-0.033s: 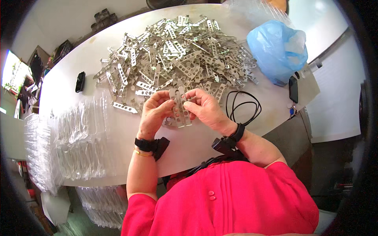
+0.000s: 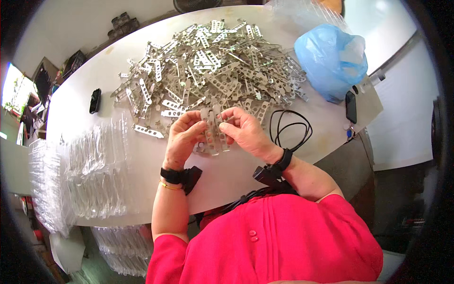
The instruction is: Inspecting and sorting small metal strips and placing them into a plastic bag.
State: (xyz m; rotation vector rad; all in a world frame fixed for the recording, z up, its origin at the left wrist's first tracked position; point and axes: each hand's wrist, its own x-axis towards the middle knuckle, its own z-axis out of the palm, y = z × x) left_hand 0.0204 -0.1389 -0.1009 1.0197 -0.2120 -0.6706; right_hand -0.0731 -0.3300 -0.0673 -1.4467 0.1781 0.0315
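Observation:
Several flat metal strips with round holes [image 2: 210, 137] stand close together between my two hands, near the front of a large heap of similar strips [image 2: 208, 71]. My left hand [image 2: 183, 137] is closed, thumb and fingers pinching the strips from the left. From the right, my right hand [image 2: 246, 131] pinches them too, its thumb and forefinger near their upper part. The lower ends of the strips hang close above the white table [image 2: 227, 177] or rest on it; I cannot tell which. A black strap with a small device circles each wrist.
A blue plastic bag [image 2: 331, 61] stands right of the heap, with a phone [image 2: 350, 107] and keys [image 2: 350, 133] beside it. A looped black cable [image 2: 291, 128] lies right of my hands. Clear plastic trays [image 2: 94, 165] cover the left side, near a small black object [image 2: 95, 100].
The view has shifted very slightly, and the strips between my hands have tilted a little. Both hands keep their pinch.

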